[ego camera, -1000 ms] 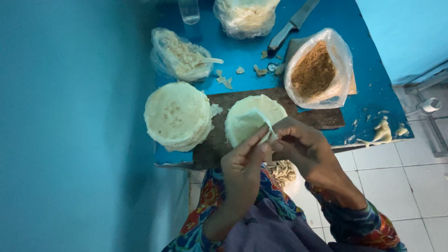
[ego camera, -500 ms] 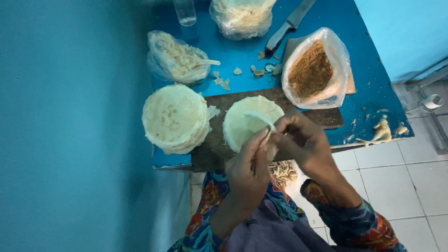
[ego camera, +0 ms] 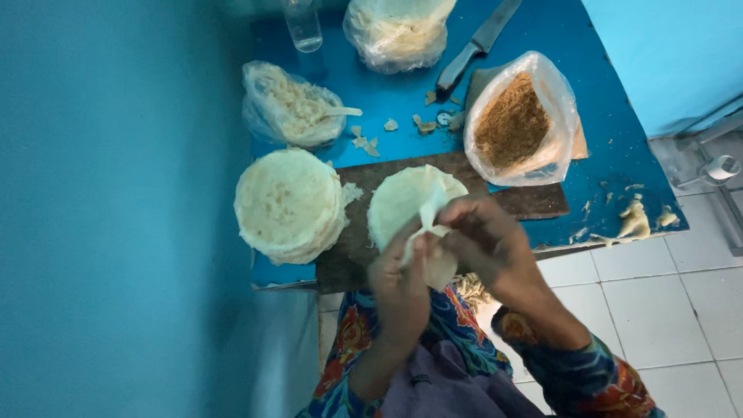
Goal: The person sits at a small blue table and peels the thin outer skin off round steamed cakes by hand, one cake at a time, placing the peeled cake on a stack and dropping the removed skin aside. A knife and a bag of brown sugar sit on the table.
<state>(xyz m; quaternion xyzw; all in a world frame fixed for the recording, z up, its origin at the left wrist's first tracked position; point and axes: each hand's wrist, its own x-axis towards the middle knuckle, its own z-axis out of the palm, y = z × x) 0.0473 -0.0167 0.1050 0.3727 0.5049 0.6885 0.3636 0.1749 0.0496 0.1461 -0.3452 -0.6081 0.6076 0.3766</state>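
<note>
A: Two hands meet at the near edge of the blue tabletop (ego camera: pixel 387 101). The left hand (ego camera: pixel 402 279) and the right hand (ego camera: pixel 484 244) are both closed in a pinch on one thin pale wrapper (ego camera: pixel 428 213), lifted partly off the small stack of wrappers (ego camera: pixel 402 205) that lies on the dark board (ego camera: pixel 534 203).

B: And the surroundings?

A: Left of the board — a taller stack of round wrappers (ego camera: pixel 288 203). Behind it, a clear bag of pale shreds (ego camera: pixel 290 108) with a spoon handle showing; a second clear bag (ego camera: pixel 398 31) at the far edge beside a glass (ego camera: pixel 302 23). To the right, an open bag of brown crumbs (ego camera: pixel 517 122), touching the board's far corner. A knife (ego camera: pixel 472 50) lies behind it, with scraps scattered between.

B: What could go wrong here?

A: In my judgement, tearing. The sheet looks thin and is held at its edge by fingertips alone, so uneven pull between the hands could split it, or drag a second sheet up with it. The brown-crumb bag stands open and near the right forearm; a wide elbow swing might tip it. Dough scraps (ego camera: pixel 635 220) sit at the tabletop's right edge and could fall to the tiled floor (ego camera: pixel 665 310).
</note>
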